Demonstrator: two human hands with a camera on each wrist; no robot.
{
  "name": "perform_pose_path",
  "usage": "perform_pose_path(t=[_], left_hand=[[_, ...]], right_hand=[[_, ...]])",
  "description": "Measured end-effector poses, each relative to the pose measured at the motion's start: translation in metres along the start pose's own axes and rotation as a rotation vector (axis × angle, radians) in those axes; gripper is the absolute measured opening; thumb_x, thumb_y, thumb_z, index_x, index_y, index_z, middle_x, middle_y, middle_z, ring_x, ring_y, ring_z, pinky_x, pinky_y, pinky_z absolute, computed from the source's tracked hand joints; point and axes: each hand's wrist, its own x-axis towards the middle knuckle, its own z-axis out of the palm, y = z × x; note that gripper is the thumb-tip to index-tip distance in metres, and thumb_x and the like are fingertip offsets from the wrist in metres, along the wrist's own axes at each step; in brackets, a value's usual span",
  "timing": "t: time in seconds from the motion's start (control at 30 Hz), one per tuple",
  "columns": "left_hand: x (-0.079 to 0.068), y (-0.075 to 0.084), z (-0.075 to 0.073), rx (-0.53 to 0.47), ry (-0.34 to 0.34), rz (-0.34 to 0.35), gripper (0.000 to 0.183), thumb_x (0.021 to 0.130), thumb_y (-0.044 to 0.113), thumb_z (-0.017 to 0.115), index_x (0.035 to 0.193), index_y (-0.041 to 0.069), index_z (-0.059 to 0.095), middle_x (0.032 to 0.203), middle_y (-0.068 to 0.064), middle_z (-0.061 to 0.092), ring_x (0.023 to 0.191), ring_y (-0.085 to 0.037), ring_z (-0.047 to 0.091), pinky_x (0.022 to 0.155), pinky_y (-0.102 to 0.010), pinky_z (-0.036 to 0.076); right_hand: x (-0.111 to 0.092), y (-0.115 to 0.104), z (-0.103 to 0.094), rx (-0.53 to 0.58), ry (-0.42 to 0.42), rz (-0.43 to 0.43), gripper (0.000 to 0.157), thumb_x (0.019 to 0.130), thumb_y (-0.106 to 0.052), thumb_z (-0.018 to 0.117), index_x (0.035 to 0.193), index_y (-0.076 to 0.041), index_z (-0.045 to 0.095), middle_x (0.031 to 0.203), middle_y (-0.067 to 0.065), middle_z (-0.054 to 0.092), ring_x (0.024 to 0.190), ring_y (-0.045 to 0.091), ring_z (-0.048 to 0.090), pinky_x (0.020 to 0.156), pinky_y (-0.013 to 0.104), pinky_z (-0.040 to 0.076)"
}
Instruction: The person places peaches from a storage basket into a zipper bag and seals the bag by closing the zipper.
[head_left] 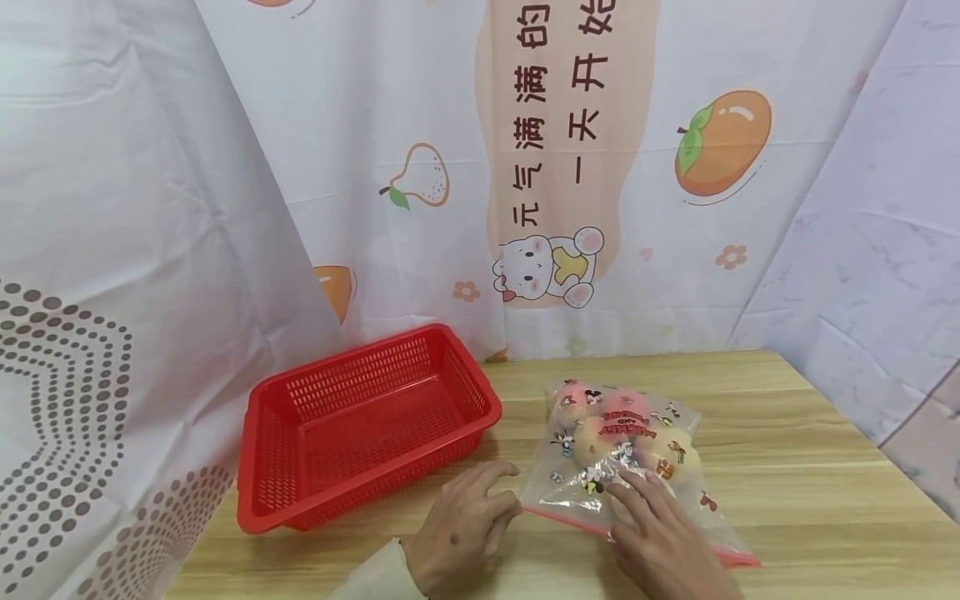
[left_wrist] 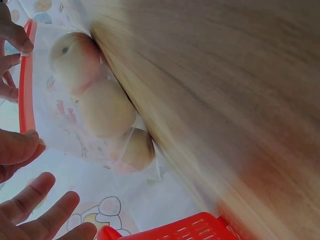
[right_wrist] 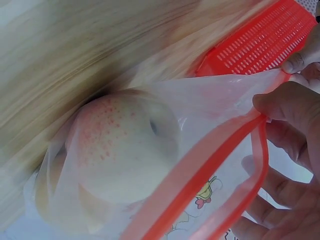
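Observation:
A clear zip bag (head_left: 551, 492) printed with cartoon figures lies on the table, with several pale pink-and-yellow peaches (left_wrist: 107, 109) inside. Its red zip strip (right_wrist: 187, 175) runs along the near edge, and in the right wrist view the mouth gapes at one side. My left hand (head_left: 468, 525) pinches the left end of that strip between thumb and forefinger, the other fingers spread. Farther along, my right hand (head_left: 656, 533) pinches the strip near its middle, thumb on top. In the right wrist view its other fingers show behind the plastic.
To the left of the bag stands a red plastic basket (head_left: 390, 486) with slotted walls and nothing in it. A printed cloth (head_left: 420, 275) hangs behind the wooden table (head_left: 810, 492), and more cloth hangs at both sides.

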Motion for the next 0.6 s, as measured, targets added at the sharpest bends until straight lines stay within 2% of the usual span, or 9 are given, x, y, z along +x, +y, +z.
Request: perform_pose_path(t=[0.17, 0.4, 0.6], left_hand=[[-0.0003, 0.0006, -0.0005, -0.006, -0.006, -0.01, 0.012, 0.094, 0.017, 0.07, 0.082, 0.019, 0.071, 0.12, -0.002, 0.063, 0.11, -0.017, 0.063, 0.091, -0.037, 0.055], [-0.0008, 0.0015, -0.0006, -0.014, -0.016, -0.028, 0.01, 0.094, 0.018, 0.07, 0.084, 0.019, 0.072, 0.12, -0.001, 0.063, 0.108, -0.018, 0.064, 0.09, -0.037, 0.056], [-0.0008, 0.0005, -0.0004, -0.007, -0.006, -0.012, 0.012, 0.095, 0.019, 0.069, 0.083, 0.019, 0.071, 0.119, -0.002, 0.062, 0.107, -0.018, 0.064, 0.089, -0.036, 0.056]], right_hand=[[-0.0011, 0.0011, -0.0001, 0.01, -0.014, -0.003, 0.062, 0.102, -0.046, 0.014, 0.075, -0.019, 0.062, 0.118, 0.012, 0.064, 0.111, 0.037, 0.057, 0.121, 0.028, 0.0], [-0.0006, -0.0003, 0.0001, -0.017, 0.011, -0.001, 0.063, 0.104, -0.043, 0.012, 0.071, -0.019, 0.059, 0.114, 0.012, 0.064, 0.108, 0.036, 0.058, 0.121, 0.028, 0.001], [-0.0006, -0.0005, -0.0008, -0.02, 0.027, 0.0, 0.062, 0.106, -0.043, 0.013, 0.07, -0.019, 0.058, 0.114, 0.013, 0.064, 0.11, 0.036, 0.056, 0.121, 0.028, 0.002]])
